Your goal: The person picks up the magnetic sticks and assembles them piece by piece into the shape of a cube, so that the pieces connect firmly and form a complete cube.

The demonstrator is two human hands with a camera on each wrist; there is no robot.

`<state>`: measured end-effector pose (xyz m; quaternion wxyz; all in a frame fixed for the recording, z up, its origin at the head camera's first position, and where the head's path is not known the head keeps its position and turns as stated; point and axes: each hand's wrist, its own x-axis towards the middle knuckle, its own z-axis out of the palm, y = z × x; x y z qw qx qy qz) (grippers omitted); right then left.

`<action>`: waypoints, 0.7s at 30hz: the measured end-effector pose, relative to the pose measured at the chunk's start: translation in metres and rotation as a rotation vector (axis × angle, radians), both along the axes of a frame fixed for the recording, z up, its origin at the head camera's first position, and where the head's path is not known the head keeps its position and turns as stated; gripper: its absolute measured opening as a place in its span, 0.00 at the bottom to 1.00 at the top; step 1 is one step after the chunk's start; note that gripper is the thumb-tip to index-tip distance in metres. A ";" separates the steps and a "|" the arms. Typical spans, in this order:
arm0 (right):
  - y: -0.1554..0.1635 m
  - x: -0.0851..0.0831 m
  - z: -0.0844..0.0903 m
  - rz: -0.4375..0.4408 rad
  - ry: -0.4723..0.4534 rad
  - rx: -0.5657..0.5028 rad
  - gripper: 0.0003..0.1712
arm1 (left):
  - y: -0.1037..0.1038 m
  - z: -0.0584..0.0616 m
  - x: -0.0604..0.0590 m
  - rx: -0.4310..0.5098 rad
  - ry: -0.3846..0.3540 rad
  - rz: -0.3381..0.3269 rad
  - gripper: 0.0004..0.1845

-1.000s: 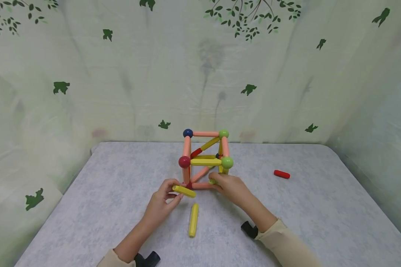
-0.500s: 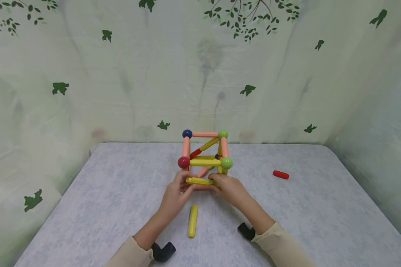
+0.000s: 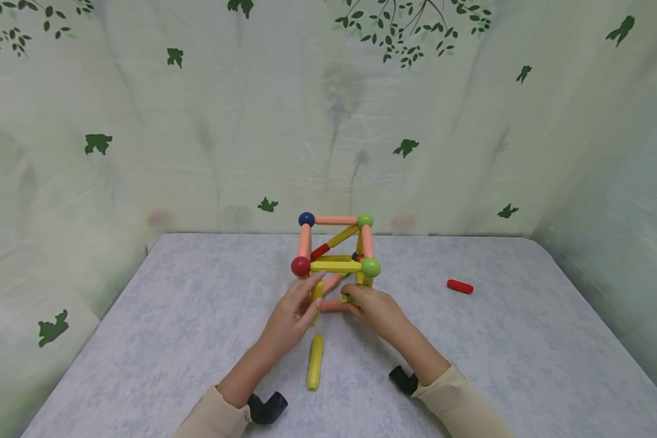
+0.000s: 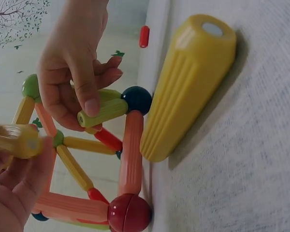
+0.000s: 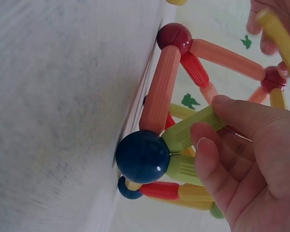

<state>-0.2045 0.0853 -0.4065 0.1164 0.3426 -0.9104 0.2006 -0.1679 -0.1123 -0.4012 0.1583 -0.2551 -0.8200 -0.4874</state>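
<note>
- Grey mottled worktop (image 3: pixel 170 340), head view: rod-and-ball frame (image 3: pixel 336 258) at frame centre. Left hand (image 3: pixel 295 313) pinches a yellow rod (image 3: pixel 317 294) against it; right hand (image 3: pixel 375 307) grips the lower right corner.
- Left wrist view: ribbed yellow rod (image 4: pixel 17 141), left of frame, likely light, stiff plastic; best taken mid-length. Loose yellow rod (image 4: pixel 183 92) lies nearby.
- Right wrist view: fingers (image 5: pixel 217 159) curl round a green rod (image 5: pixel 191 128) beside a blue ball (image 5: pixel 142 157); the joints may separate easily.

Your cube frame (image 3: pixel 335 258) of orange, yellow and red rods joined by coloured balls stands upright on the desk (image 3: pixel 170 328); you hold a ribbed yellow rod (image 3: pixel 317 296) near-upright against its front lower corner.
</note>
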 end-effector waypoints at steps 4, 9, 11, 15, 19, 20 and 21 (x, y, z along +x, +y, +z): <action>0.000 0.000 0.000 -0.004 -0.009 -0.006 0.10 | -0.002 0.000 -0.001 -0.024 -0.027 0.022 0.23; 0.001 0.000 0.000 -0.002 -0.005 -0.015 0.10 | 0.000 -0.002 -0.002 -0.028 -0.050 0.063 0.14; 0.001 0.000 0.000 0.001 -0.004 -0.022 0.10 | 0.002 -0.004 -0.004 -0.042 -0.043 0.076 0.13; 0.001 0.000 -0.001 0.006 0.011 -0.033 0.11 | 0.007 -0.004 -0.007 -0.074 -0.035 0.113 0.12; 0.001 -0.001 -0.002 0.013 0.029 -0.037 0.11 | 0.011 -0.001 -0.011 -0.100 -0.058 0.127 0.13; 0.001 -0.001 -0.002 0.014 0.030 -0.037 0.11 | 0.012 -0.001 -0.011 -0.104 -0.070 0.129 0.13; 0.001 -0.001 -0.002 0.017 0.028 -0.040 0.11 | 0.012 0.000 -0.012 -0.107 -0.081 0.132 0.14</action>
